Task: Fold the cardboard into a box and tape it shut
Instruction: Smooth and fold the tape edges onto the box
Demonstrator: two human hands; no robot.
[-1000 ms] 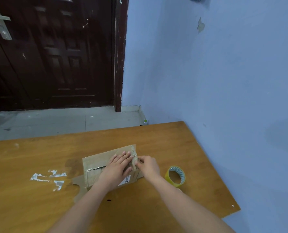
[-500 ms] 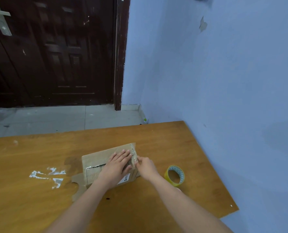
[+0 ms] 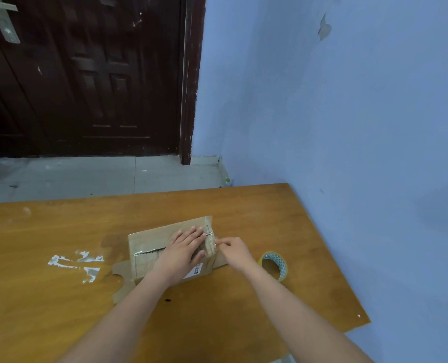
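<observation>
We see a folded cardboard box (image 3: 152, 244) lying on its side near the middle of a wooden table (image 3: 243, 297), with an unfolded flap sticking out flat at its left near end. Our left hand (image 3: 183, 251) lies flat on top of the box, fingers straight and together, pressing down just beside the right end. Our right hand (image 3: 234, 248) sits at that right end, fingertips touching the shiny strip of clear tape (image 3: 209, 241) that wraps over the edge there; fingers look bunched, but we cannot tell if they pinch the tape or only press it. The two hands are almost touching across the taped edge. A white label (image 3: 195, 271) shows on the near side of the box below the left wrist. A roll of tape (image 3: 274, 265), yellowish, stands on its rim on the table to the right of the right forearm, apart from the box. White scuffed patches (image 3: 78, 263) mark the tabletop left of the box. Blue wall (image 3: 348, 127) on the right, dark door (image 3: 86, 74) behind.
</observation>
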